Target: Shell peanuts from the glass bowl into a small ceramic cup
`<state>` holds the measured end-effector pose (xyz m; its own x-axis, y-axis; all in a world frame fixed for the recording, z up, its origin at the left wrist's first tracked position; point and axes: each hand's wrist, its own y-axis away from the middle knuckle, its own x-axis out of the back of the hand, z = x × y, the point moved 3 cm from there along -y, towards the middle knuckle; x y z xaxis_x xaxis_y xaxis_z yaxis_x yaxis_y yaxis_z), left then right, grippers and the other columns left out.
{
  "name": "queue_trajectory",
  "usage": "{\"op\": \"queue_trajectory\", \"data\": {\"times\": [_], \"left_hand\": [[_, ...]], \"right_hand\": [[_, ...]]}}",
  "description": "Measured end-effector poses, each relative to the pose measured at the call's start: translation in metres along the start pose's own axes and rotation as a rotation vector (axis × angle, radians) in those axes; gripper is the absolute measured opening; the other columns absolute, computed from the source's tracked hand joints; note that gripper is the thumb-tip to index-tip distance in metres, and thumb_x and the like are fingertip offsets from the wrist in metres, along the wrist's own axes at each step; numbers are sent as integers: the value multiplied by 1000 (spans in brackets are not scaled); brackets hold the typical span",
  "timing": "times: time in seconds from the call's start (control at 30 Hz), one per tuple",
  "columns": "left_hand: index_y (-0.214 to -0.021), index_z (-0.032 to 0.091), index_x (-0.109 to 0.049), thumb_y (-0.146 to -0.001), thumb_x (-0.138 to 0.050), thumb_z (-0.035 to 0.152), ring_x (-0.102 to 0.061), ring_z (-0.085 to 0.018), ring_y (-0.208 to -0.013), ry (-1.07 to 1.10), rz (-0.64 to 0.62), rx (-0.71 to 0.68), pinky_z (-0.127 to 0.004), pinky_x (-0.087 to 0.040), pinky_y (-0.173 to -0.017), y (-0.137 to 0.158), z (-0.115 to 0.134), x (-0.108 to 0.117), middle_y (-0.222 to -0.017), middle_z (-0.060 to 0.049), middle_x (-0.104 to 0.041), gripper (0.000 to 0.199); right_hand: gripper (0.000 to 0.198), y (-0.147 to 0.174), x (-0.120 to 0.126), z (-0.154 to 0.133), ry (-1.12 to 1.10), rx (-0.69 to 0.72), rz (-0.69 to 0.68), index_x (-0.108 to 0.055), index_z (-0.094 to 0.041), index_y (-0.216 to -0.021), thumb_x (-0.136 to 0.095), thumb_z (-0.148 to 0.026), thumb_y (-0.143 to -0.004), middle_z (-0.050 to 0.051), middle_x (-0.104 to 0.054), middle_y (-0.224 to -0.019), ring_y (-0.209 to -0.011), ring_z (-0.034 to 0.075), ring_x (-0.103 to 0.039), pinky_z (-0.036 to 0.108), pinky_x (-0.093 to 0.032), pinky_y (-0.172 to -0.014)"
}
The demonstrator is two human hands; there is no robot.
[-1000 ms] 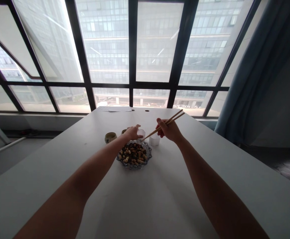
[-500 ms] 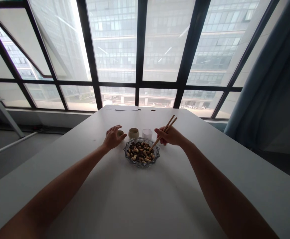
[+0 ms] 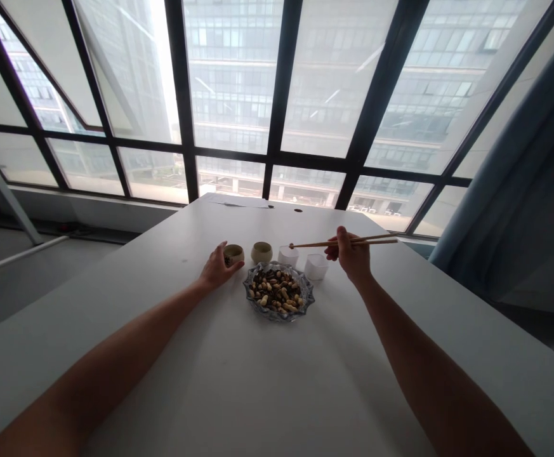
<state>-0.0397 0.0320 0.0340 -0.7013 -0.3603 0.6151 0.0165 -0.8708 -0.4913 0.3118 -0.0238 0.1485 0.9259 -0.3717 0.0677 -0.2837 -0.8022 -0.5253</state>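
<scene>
A scalloped glass bowl [image 3: 309,294] of peanuts [image 3: 281,294] and darker pieces sits on our white table [image 3: 257,387]. Behind the bowl's left side, our left hand [image 3: 217,269] curves its spread thumb and fingers around a ceramic teacup [image 3: 235,256]; we cannot tell whether they press it. Right of the bowl, our right hand [image 3: 353,255] grips wooden chopsticks [image 3: 313,244], whose tips pinch a small brown morsel [image 3: 291,245] above the bowl's back edge, by a translucent cup [image 3: 288,258].

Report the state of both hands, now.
Left hand: thumb and fingers spread around the leftmost cup; whether it grips cannot be told.
Right hand: closed, holding chopsticks, a small piece at their tips.
</scene>
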Motion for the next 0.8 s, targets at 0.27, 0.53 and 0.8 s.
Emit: {"op": "queue_trajectory", "data": {"times": [0.27, 0.53, 0.8], "left_hand": [[-146, 13, -35, -76, -74, 52, -56, -35, -129, -28, -34, 51, -48, -45, -107, -1, -4, -4, -141, -23, -55, 90], [-148, 11, -34, -78, -72, 49, -49, -35, -137, -16, -55, 62, -47, -40, -113, 0, 1, -2, -149, -24, -47, 88], [-148, 11, -35, -78, -72, 48, -48, -34, -138, -17, -66, 63, -45, -39, -115, 0, 2, -1, -150, -23, -47, 87]], "right_hand": [[64, 4, -9, 4, 45, 30, -72, -66, -16, -70, -62, -80, -74, 6, -67, -55, -43, 14, -61, 24, -48, -41], [66, 24, -27, -27, 75, -155, -607, -65, -16, -59, -66, -82, -67, 4, -61, -42, -30, 12, -52, 22, -40, -31], [65, 36, -42, -21, 125, -133, -648, -64, -17, -62, -66, -81, -67, 3, -64, -46, -36, 12, -57, 20, -44, -35]]}}
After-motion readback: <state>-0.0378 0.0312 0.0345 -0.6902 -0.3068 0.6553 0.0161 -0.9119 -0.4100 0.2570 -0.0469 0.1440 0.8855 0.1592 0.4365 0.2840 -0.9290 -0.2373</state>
